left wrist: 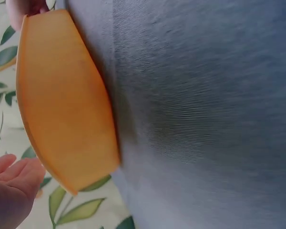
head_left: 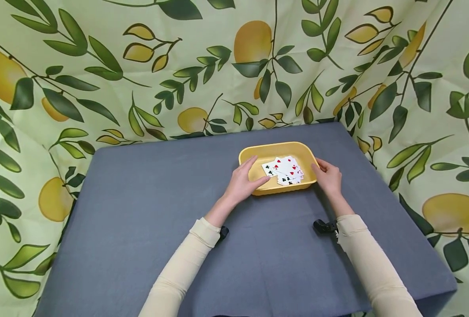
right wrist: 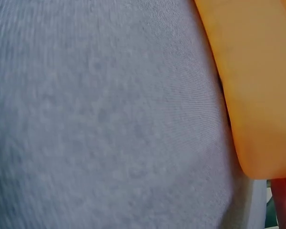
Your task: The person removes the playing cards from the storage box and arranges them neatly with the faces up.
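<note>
A yellow plastic tray point(head_left: 283, 190) with raised walls stands on the table toward the back right. Several playing cards point(head_left: 287, 168) lie loosely overlapped inside it, faces up. My right hand point(head_left: 329, 177) grips the tray's right end, with the thumb over the rim and the fingers outside. At the left end is my left hand point(head_left: 242, 179), thumb and fingers spread, overlapping the rim in the head view. In the left wrist view that left hand point(left wrist: 16, 186) has its fingers extended beside the tray's wall point(left wrist: 66, 100). Only fingers of the right hand point(right wrist: 283, 202) show in the right wrist view.
A grey-blue cloth covers the table point(head_left: 159, 211), whose right edge runs to the right of the tray. Behind and at both sides hangs a fabric backdrop point(head_left: 203, 79) printed with lemons and leaves. Dark wrist devices point(head_left: 324, 226) sit at both cuffs.
</note>
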Motion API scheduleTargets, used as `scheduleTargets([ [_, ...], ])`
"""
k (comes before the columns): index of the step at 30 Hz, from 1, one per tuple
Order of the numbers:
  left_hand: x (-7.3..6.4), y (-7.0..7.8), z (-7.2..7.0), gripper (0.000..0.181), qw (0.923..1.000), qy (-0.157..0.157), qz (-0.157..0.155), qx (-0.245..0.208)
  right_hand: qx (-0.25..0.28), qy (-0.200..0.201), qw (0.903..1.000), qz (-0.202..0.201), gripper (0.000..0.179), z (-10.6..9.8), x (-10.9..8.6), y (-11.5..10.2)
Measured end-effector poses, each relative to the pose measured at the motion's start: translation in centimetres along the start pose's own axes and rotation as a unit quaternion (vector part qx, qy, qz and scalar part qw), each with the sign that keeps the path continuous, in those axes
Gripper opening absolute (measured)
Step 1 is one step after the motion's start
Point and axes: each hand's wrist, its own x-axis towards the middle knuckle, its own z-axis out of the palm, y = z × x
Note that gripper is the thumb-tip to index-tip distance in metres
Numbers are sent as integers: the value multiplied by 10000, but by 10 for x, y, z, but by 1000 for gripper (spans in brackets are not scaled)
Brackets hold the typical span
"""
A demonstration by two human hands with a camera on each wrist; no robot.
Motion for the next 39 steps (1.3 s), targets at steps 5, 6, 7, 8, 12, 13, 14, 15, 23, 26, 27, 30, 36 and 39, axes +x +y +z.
scheduleTargets([
  [5, 21, 11, 11, 75, 9981, -392, 99, 458, 74, 177, 9997, 127, 41, 2, 0, 0],
  [6, 26, 13, 14, 76, 9970, -498, 107, 583, 85, 192, 9997, 128, 41, 2, 0, 0],
  [7, 31, 15, 17, 77, 9956, -607, 87, 704, 114, 204, 9996, 136, 40, 3, 0, 0],
  [8, 36, 17, 20, 77, 9941, -706, 39, 819, 141, 202, 9996, 140, 40, 3, 0, 0],
  [12, 57, 23, 35, 78, 9888, -960, -272, 1105, 217, 190, 9995, 100, 41, 4, 2, -3],
  [13, 62, 24, 39, 78, 9872, -1012, -390, 1173, 232, 186, 9995, 103, 41, 4, 2, -4],
  [14, 66, 25, 44, 78, 9857, -1050, -504, 1220, 235, 190, 9995, 107, 41, 5, 3, -5],
  [15, 70, 26, 49, 77, 9842, -1081, -600, 1265, 241, 196, 9995, 96, 41, 5, 3, -5],
  [23, 84, 33, 89, 87, 9671, -1140, -1227, 1917, 253, 287, 9993, 10, 39, 4, -2, 0],
  [26, 85, 32, 100, 96, 9596, -1154, -1340, 2190, 255, 250, 9994, 17, 39, 5, -5, 3],
  [27, 85, 31, 103, 97, 9571, -1138, -1321, 2315, 260, 263, 9993, 0, 38, 6, -5, 3],
  [30, 86, 28, 110, 99, 9511, -1094, -1183, 2637, 252, 348, 9990, -81, 37, 6, -5, 4],
  [36, 87, 24, 117, 96, 9469, -941, -874, 2947, 188, 409, 9989, -147, 37, 5, -3, 4],
  [39, 87, 23, 117, 92, 9479, -905, -782, 2952, 196, 412, 9989, -101, 37, 5, -3, 4],
])
